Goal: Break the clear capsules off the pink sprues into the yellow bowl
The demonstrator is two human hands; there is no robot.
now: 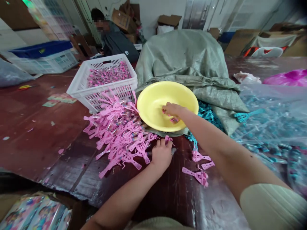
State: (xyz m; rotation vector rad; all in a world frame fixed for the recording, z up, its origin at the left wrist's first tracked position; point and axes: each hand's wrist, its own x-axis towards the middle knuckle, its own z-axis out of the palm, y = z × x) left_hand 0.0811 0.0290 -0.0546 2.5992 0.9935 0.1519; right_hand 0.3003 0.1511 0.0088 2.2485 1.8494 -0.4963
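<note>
My right hand (173, 110) reaches into the yellow basin (150, 99), its fingers curled around something small and pink. Below that hand, a small pink piece (174, 119) lies in the basin. My left hand (161, 154) is closed on the table in front of the basin, with a small pink plastic piece (168, 139) at its fingertips. Left of it spreads a heap of pink plastic toys (122, 134) with clear tubes among them. Several loose pink toy parts (198, 175) lie to the right of my left hand.
Behind the heap stands a white crate (83, 95) of small pink-capped tubes. A grey-green sack (182, 57) rises behind the basin, with teal toys (208, 113) beside it. Clear bags (271, 127) cover the right side. A person (115, 38) sits across the table.
</note>
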